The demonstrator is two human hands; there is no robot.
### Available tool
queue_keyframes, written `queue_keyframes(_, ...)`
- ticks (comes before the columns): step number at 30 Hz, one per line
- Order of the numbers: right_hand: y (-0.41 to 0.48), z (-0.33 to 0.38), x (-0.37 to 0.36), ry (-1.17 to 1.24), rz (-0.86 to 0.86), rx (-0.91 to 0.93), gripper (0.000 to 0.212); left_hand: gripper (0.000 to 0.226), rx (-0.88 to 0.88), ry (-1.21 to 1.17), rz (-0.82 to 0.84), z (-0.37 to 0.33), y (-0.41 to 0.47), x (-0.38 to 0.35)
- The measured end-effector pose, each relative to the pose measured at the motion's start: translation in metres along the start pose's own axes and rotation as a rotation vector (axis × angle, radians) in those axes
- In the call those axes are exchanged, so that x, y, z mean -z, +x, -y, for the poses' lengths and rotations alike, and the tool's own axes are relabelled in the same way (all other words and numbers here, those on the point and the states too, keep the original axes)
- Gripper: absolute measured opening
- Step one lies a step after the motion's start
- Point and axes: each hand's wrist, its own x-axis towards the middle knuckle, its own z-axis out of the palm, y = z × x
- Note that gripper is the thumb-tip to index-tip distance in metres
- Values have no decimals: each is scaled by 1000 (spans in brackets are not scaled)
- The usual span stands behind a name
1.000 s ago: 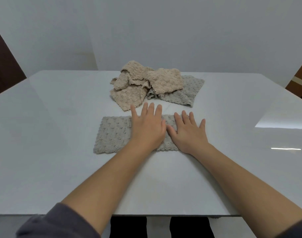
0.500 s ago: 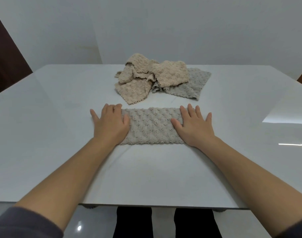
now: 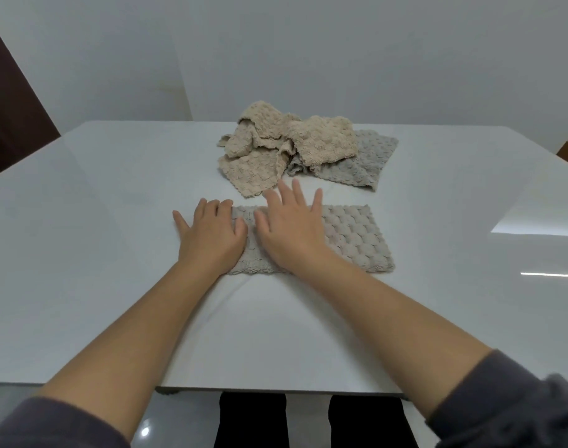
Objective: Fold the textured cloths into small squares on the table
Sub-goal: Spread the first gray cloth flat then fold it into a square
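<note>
Grey folded cloth point(image 3: 350, 240) lies flat at table point(image 3: 82, 253) centre. Left hand point(image 3: 211, 236) rests flat on its left end, right hand point(image 3: 292, 234) splayed mid-cloth, nothing gripped. Far pile point(image 3: 295, 150): apparently two beige, one grey.

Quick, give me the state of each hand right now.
Left hand: open, flat, palm down on the left end of the grey cloth, gripping nothing.
Right hand: open, fingers spread, palm down over the cloth's middle, gripping nothing.
</note>
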Motion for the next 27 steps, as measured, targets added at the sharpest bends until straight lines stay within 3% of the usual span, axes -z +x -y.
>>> queue_keyframes(6, -9, -19, -8, -20, -18, -11, 51, 55, 17, -8, 10, 2, 2, -1)
queue_keyframes(23, -25, -102, 14, -62, 155, -211, 62, 61, 88, 132, 97, 19, -3, 12)
queue_keyframes(27, -24, -102, 13, -83, 207, -188, 60, 60, -16, 206, -17, 4, -3, 19)
